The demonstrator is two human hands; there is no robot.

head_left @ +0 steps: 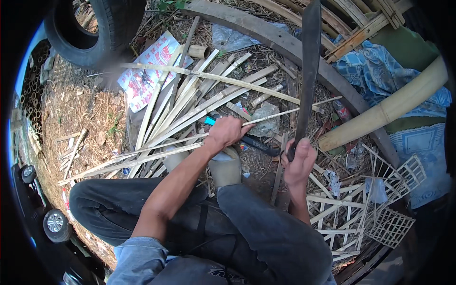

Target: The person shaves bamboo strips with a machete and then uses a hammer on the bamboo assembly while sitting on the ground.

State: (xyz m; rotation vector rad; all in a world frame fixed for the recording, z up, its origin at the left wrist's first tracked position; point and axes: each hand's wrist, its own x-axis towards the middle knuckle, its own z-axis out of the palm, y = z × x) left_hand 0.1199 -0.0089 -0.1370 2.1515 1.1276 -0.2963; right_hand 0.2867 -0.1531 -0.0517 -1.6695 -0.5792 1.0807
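Observation:
My left hand is closed round a thin bamboo strip, which runs out to the right toward the machete. In my closed right hand is a machete, its dark blade standing up and away from me. Another long bamboo strip crosses the pile, its right end passing by the blade. Split bamboo strips lie fanned out beyond my left hand. Partly hidden by that hand, a black tool-like piece lies on the ground, with a cyan part showing on the other side.
A tyre stands at the far left, near a printed sheet. A curved grey rim arcs round the work spot. At right are a thick bamboo pole, blue cloth and woven bamboo lattices. A dark vehicle is at left.

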